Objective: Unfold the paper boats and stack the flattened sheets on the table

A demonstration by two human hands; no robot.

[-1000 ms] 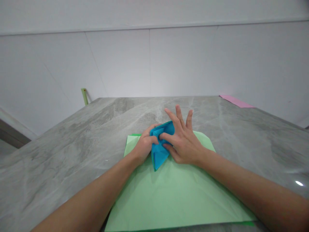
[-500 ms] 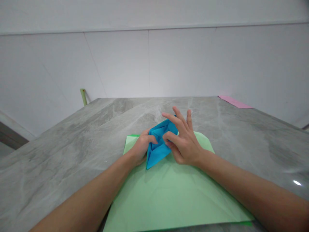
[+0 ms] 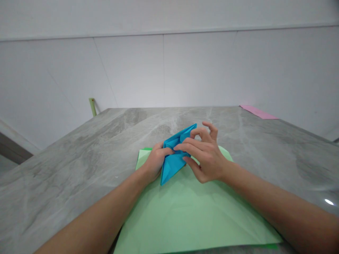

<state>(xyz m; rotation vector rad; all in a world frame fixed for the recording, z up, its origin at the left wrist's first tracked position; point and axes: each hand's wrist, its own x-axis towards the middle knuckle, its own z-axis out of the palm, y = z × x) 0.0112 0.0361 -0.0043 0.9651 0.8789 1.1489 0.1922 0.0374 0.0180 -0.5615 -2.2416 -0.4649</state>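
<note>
A blue folded paper point(image 3: 173, 165) is held above a large light green paper sheet point(image 3: 196, 215). Its folds stand partly raised, with a pocket in the middle and pointed corners at top right and bottom left. My left hand point(image 3: 156, 158) is closed on its left side, thumb inside the fold and the other fingers mostly hidden behind. My right hand point(image 3: 208, 153) is bent over the right part of the paper. Its index fingertip presses into the middle fold close to my left thumb, while its thumb touches the lower right edge.
The grey marbled table point(image 3: 79, 158) runs back to a white wall point(image 3: 137, 70). A pink paper point(image 3: 258, 112) lies at the far right edge. A pale green strip-like object point(image 3: 92, 107) stands beyond the far left edge. Darker green shows under the light green sheet.
My right hand's raised fingers have curled down, and its index finger has moved onto the middle fold. The top right corner of the blue paper now shows more. My left hand keeps its hold.
</note>
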